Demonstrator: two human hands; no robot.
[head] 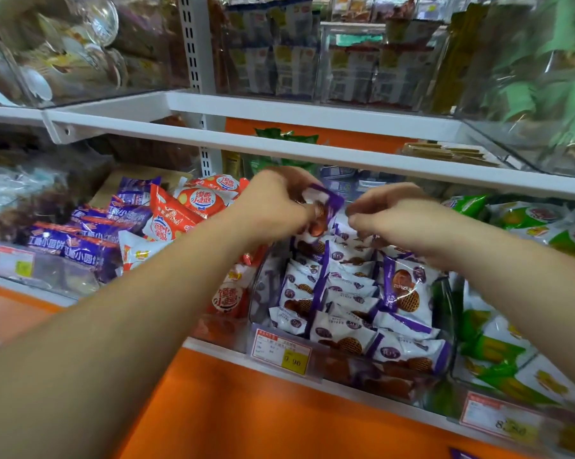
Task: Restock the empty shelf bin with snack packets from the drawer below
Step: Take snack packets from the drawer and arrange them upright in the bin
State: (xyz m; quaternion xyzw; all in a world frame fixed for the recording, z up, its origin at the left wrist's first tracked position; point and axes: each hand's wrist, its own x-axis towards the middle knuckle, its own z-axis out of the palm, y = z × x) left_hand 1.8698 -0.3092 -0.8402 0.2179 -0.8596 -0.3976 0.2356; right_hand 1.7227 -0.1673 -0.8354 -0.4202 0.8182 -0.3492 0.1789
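A clear plastic shelf bin [258, 306] in the middle of the lower shelf holds several white-and-purple waffle snack packets [402, 289], some standing in rows. My left hand [276, 203] is above the bin's back end and grips one purple-and-white packet [322, 207], tilted. My right hand [392, 220] hovers just right of it over the back of the bin, fingers curled down onto the packets; whether it holds one is hidden. The drawer below is not in view.
Orange-and-white packets [193, 207] and purple biscuit packs [80, 243] fill bins to the left; green-and-white packets [498, 349] lie to the right. A white shelf edge [312, 150] runs close above my hands. A 9.90 price tag [281, 354] is on the bin front, above an orange panel [246, 419].
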